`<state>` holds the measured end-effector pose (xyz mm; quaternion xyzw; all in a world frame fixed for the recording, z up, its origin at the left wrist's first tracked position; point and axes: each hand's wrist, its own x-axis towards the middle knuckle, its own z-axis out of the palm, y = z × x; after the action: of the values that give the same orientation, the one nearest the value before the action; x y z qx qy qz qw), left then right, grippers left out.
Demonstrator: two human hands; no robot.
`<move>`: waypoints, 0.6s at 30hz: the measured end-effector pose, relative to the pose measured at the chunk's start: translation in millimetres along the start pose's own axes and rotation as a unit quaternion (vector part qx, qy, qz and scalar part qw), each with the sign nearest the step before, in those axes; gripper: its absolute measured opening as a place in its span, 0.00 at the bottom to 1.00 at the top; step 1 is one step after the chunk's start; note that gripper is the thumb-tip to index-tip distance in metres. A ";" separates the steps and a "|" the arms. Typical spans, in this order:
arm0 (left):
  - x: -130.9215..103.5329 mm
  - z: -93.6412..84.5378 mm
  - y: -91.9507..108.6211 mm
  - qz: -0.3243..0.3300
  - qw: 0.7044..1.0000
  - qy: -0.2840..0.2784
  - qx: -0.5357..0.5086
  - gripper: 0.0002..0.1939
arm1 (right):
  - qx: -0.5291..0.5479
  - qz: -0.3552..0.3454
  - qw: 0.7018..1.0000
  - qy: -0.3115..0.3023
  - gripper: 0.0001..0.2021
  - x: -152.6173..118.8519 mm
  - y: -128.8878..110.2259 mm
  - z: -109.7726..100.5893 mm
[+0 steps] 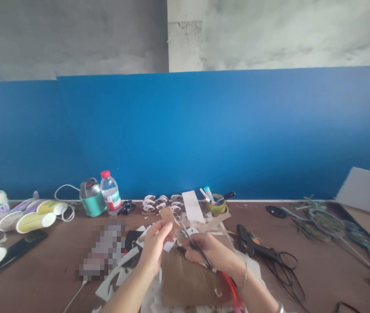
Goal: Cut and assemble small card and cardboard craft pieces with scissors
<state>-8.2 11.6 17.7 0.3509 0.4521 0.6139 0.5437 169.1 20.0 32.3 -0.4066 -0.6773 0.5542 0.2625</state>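
My left hand pinches a small piece of brown cardboard between thumb and fingers. Wrapped around a pair of scissors, my right hand wears a bracelet at the wrist. The scissor blades point up and left, right beside the cardboard piece; whether they touch it I cannot tell. Beneath both hands lies a larger brown cardboard sheet among white paper scraps. Just behind the hands, several white cut-out shapes stand in rows next to a white paper strip.
A tape roll holds pens. To the right are a black glue gun with its cord, a mouse and a round net-like item. Leftward stand a water bottle, a teal device and paper cups. A blue partition rises behind.
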 end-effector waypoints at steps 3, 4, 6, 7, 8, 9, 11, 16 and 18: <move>-0.4 0.3 0.4 0.004 1.000 -0.005 0.013 0.13 | -0.011 0.004 0.999 -0.032 0.12 -1.2 2.0 2.9; -0.8 0.7 0.3 0.006 1.000 -0.008 0.019 0.13 | -0.012 -0.001 0.999 -0.032 0.12 -1.3 2.4 4.1; -1.4 1.6 -0.2 0.006 0.999 -0.019 0.027 0.13 | -0.016 -0.008 1.000 -0.024 0.10 -0.9 3.0 6.3; -1.5 1.9 -0.5 0.005 0.999 -0.024 0.028 0.12 | -0.021 -0.013 1.000 -0.019 0.10 -0.6 3.4 7.1; -1.5 2.3 -0.8 0.005 0.999 -0.028 0.029 0.12 | -0.026 -0.016 0.999 -0.015 0.09 -0.1 4.0 7.6; -1.5 2.6 -1.0 0.005 0.999 -0.029 0.029 0.12 | -0.030 -0.019 0.999 -0.010 0.09 0.3 4.7 8.0; -1.4 2.9 -1.3 0.009 0.999 -0.028 0.031 0.11 | -0.041 -0.020 0.999 -0.002 0.08 1.2 6.4 8.5; 0.0 0.8 -1.2 0.011 0.997 -0.056 0.057 0.13 | -0.039 -0.029 0.999 0.015 0.06 2.0 8.3 8.3; 1.8 -1.2 -1.6 -0.001 0.994 -0.077 0.072 0.14 | -0.044 -0.043 0.998 0.026 0.05 1.6 8.0 7.3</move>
<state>-9.1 13.2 15.7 0.4353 0.4520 0.5503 0.5507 164.4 17.9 22.6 -0.4026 -0.7110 0.5010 0.2853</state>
